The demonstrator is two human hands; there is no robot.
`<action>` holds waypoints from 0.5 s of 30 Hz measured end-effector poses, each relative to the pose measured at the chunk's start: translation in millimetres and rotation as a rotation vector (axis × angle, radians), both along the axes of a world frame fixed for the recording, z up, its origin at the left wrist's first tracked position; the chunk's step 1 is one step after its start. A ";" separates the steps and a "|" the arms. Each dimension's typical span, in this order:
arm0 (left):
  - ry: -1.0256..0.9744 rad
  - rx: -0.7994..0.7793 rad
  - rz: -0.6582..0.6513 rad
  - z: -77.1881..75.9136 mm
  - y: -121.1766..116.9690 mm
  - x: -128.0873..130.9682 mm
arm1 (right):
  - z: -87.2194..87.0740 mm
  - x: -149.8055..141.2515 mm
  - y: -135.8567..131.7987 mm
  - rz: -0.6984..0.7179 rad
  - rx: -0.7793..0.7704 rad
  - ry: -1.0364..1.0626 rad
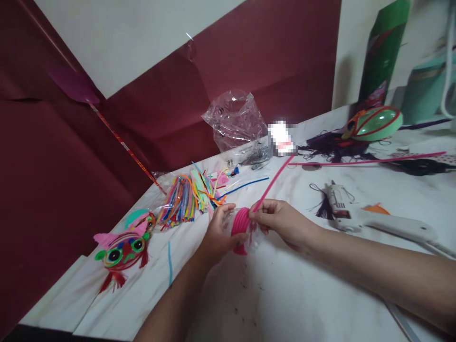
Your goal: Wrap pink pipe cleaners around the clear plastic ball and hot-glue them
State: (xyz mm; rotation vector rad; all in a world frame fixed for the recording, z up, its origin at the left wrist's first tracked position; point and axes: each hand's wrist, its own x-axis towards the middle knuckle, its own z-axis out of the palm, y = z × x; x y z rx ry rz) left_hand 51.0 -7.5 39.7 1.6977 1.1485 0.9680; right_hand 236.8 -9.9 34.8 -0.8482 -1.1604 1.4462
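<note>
Above the table, my left hand [221,235] grips a clear, rounded plastic piece [253,241] whose left part is wrapped in rows of hot-pink pipe cleaner. Its thumb presses on the pink rows [242,221]. From the right side, my right hand [272,216] pinches a pink pipe cleaner [276,178] close to the wrapped piece, and the long free end slants up and away. Another pink pipe cleaner [356,163] lies farther right. A bundle of multicoloured pipe cleaners [181,199] rests just beyond my left hand.
A finished-looking animal-face craft [124,251] sits at the left. On the right lie a white glue gun [377,219], a dark tassel [325,206] and a green balloon-like craft [379,124]. Clear plastic bags [235,121] stand at the back, near a blue pipe cleaner [245,186].
</note>
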 end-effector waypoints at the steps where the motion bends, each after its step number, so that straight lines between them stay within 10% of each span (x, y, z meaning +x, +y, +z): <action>1: 0.007 0.008 0.004 0.1 -0.2 -0.6 | -0.4 0.0 0.2 0.005 0.002 0.003; 15: -0.039 -0.084 -0.106 1.1 -3.0 -5.9 | -17.2 9.0 -15.7 -0.159 0.743 -0.436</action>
